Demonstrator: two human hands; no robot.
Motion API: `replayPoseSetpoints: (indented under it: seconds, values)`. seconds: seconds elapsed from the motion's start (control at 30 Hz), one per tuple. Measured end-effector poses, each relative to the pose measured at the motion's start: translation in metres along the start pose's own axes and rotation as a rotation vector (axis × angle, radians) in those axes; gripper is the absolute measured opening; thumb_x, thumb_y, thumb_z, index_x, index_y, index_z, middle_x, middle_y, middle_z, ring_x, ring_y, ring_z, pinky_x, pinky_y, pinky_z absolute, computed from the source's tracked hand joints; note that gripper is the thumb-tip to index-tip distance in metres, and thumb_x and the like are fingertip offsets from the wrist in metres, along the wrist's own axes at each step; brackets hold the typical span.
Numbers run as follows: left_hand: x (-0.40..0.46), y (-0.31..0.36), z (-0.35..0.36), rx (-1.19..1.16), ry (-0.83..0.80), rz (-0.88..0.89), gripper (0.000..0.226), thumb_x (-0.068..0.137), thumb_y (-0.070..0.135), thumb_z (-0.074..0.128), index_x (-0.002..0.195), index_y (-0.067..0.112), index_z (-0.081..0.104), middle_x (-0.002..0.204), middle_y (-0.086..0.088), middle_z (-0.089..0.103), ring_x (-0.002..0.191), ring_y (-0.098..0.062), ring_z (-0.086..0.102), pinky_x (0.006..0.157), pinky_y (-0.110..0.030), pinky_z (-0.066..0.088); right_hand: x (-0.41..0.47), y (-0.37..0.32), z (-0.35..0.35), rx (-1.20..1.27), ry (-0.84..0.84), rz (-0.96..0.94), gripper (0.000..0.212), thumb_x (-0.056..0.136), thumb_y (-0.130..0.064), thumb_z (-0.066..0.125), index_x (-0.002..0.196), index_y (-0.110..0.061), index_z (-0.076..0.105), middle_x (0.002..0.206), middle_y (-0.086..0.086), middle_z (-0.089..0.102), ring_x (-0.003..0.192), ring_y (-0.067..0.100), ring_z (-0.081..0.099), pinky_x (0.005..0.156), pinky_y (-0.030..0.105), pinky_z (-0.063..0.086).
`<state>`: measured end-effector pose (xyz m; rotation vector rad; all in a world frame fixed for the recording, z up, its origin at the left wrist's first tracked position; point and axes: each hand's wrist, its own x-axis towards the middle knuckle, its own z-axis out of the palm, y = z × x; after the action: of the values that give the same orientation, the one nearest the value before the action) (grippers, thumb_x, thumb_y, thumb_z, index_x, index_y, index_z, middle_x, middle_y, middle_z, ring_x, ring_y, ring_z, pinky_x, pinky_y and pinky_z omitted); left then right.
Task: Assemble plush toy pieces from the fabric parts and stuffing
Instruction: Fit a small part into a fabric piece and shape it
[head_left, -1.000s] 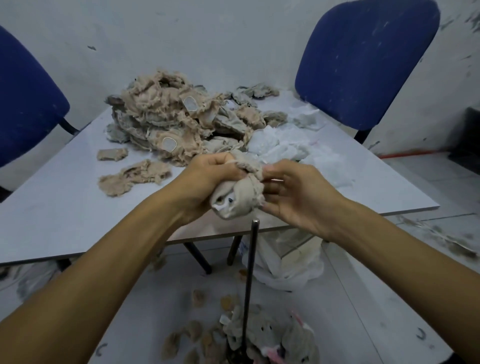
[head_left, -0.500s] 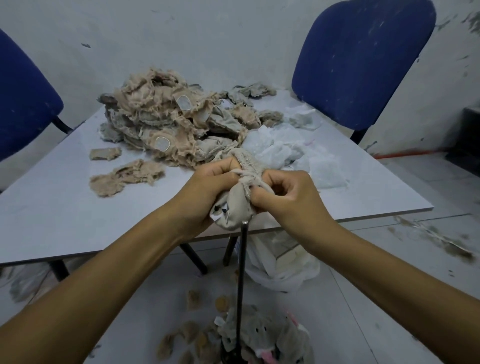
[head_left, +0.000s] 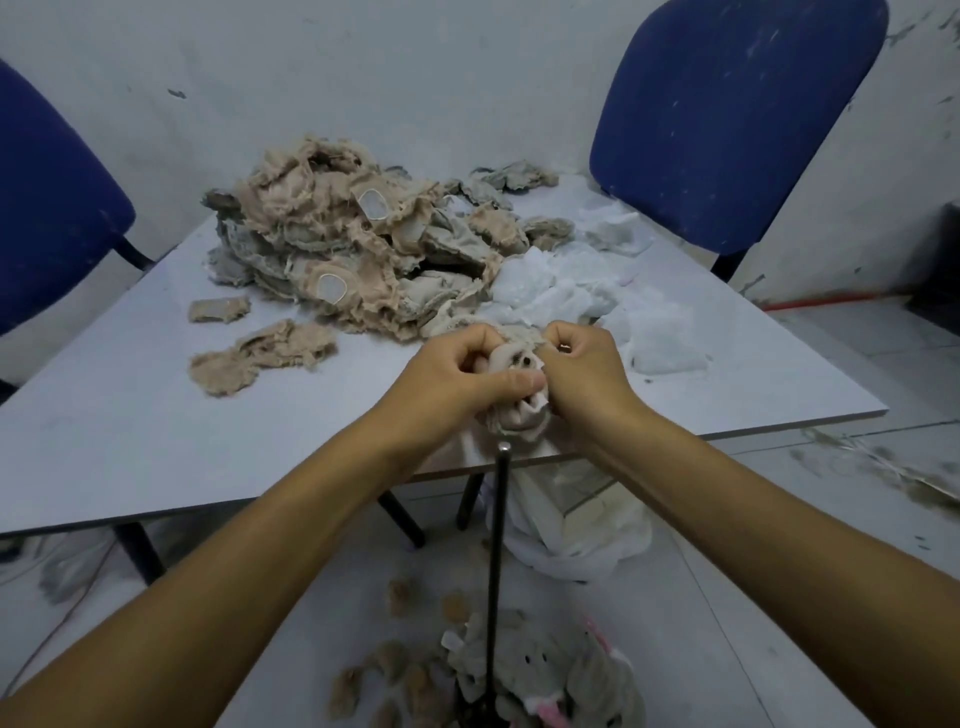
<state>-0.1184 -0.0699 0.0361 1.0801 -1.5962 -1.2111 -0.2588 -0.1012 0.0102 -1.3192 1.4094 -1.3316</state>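
Observation:
A small beige plush skin (head_left: 519, 410) hangs bunched between both fists above the table's front edge. My left hand (head_left: 457, 374) grips its left side with the thumb pressed across the top. My right hand (head_left: 582, 369) grips its right side, fingers curled tight. Just under the skin stands the tip of a thin dark metal rod (head_left: 501, 452), which runs down to the floor. A heap of beige and grey fabric parts (head_left: 353, 244) lies at the back of the white table (head_left: 130, 415). White stuffing (head_left: 597, 296) is spread to the right of the heap.
Loose beige fabric scraps (head_left: 260, 353) lie on the table's left. Blue chairs stand at the far right (head_left: 727, 119) and far left (head_left: 47, 208). A white plastic bag (head_left: 576, 530) sits under the table. Plush pieces (head_left: 545, 670) and scraps litter the floor around the rod's base.
Both hands have closed in on the plush skin and bunched it tighter, lifting it slightly above the rod's tip. The right hand has gone from loosely curled to a tight fist.

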Motion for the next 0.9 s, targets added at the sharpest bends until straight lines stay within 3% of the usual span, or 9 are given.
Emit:
replayPoseSetpoints:
  seconds: [0.1, 0.17, 0.23, 0.4, 0.5, 0.6, 0.7, 0.83, 0.9]
  values:
    - [0.009, -0.003, -0.017, -0.112, 0.021, -0.079, 0.014, 0.085, -0.002, 0.068, 0.080, 0.007, 0.058, 0.069, -0.006, 0.060, 0.062, -0.014, 0.057, 0.057, -0.022, 0.048, -0.001, -0.007, -0.004, 0.213, -0.193, 0.070, 0.038, 0.087, -0.001, 0.061, 0.057, -0.019, 0.046, 0.055, 0.000, 0.047, 0.057, 0.016, 0.047, 0.051, 0.028, 0.042]
    - [0.012, -0.006, -0.025, -0.232, 0.081, -0.115, 0.020, 0.088, -0.006, 0.059, 0.074, 0.007, 0.055, 0.063, -0.003, 0.059, 0.059, -0.014, 0.056, 0.054, -0.022, 0.047, -0.005, -0.011, -0.010, 0.353, -0.441, 0.151, 0.015, 0.089, -0.012, 0.064, 0.075, -0.011, 0.060, 0.069, 0.006, 0.060, 0.068, 0.018, 0.061, 0.059, 0.031, 0.055]
    - [0.012, -0.010, -0.028, -0.274, 0.129, -0.144, 0.025, 0.088, -0.011, 0.054, 0.070, 0.006, 0.054, 0.060, -0.003, 0.059, 0.058, -0.014, 0.056, 0.054, -0.023, 0.049, -0.011, -0.008, -0.015, 0.245, -0.548, 0.111, 0.013, 0.086, -0.021, 0.068, 0.087, -0.008, 0.064, 0.082, 0.009, 0.064, 0.077, 0.020, 0.063, 0.068, 0.034, 0.055]
    - [0.015, -0.013, -0.016, -0.291, 0.197, -0.140, 0.024, 0.080, -0.010, 0.055, 0.065, 0.008, 0.050, 0.064, -0.009, 0.053, 0.064, -0.020, 0.053, 0.059, -0.029, 0.044, -0.011, -0.003, -0.011, -0.054, -0.300, -0.196, 0.027, 0.089, -0.019, 0.072, 0.067, -0.011, 0.059, 0.058, -0.004, 0.053, 0.057, 0.008, 0.048, 0.055, 0.022, 0.039]
    - [0.011, -0.010, -0.014, -0.343, 0.041, -0.128, 0.008, 0.067, 0.006, 0.057, 0.072, 0.009, 0.053, 0.069, -0.005, 0.058, 0.067, -0.017, 0.059, 0.061, -0.027, 0.051, -0.003, -0.001, -0.014, -0.082, -0.173, -0.142, 0.023, 0.088, -0.015, 0.069, 0.065, -0.013, 0.063, 0.059, 0.000, 0.058, 0.059, 0.012, 0.052, 0.059, 0.030, 0.044]
    - [0.002, -0.013, -0.009, -0.095, -0.090, -0.038, 0.022, 0.065, 0.009, 0.068, 0.085, 0.007, 0.060, 0.082, -0.014, 0.059, 0.079, -0.025, 0.059, 0.075, -0.036, 0.051, 0.001, 0.003, -0.016, -0.129, -0.081, -0.086, 0.023, 0.083, -0.011, 0.066, 0.062, -0.018, 0.062, 0.059, -0.001, 0.058, 0.060, 0.014, 0.052, 0.061, 0.033, 0.041]
    - [0.000, -0.013, -0.011, 0.028, -0.042, -0.018, 0.035, 0.065, 0.013, 0.086, 0.091, 0.005, 0.065, 0.081, -0.014, 0.061, 0.078, -0.026, 0.060, 0.077, -0.038, 0.053, 0.000, 0.003, -0.009, -0.207, -0.040, -0.072, 0.026, 0.084, -0.014, 0.065, 0.059, -0.019, 0.059, 0.055, -0.008, 0.055, 0.056, 0.011, 0.048, 0.057, 0.028, 0.039]
    - [0.005, -0.013, -0.020, -0.283, 0.117, -0.062, 0.013, 0.083, -0.003, 0.068, 0.078, 0.004, 0.058, 0.068, -0.005, 0.068, 0.065, -0.015, 0.067, 0.063, -0.024, 0.057, -0.003, -0.002, -0.009, 0.182, -0.329, 0.025, 0.026, 0.093, -0.013, 0.061, 0.068, -0.017, 0.065, 0.070, 0.002, 0.065, 0.065, 0.017, 0.059, 0.051, 0.024, 0.047]
    - [0.009, -0.017, -0.022, -0.335, 0.259, -0.093, 0.024, 0.090, -0.008, 0.056, 0.072, 0.007, 0.055, 0.057, 0.000, 0.061, 0.054, -0.009, 0.060, 0.055, -0.021, 0.053, -0.005, -0.003, -0.016, 0.340, -0.561, 0.068, 0.009, 0.091, -0.019, 0.067, 0.087, -0.012, 0.072, 0.085, 0.006, 0.070, 0.076, 0.016, 0.068, 0.060, 0.025, 0.056]
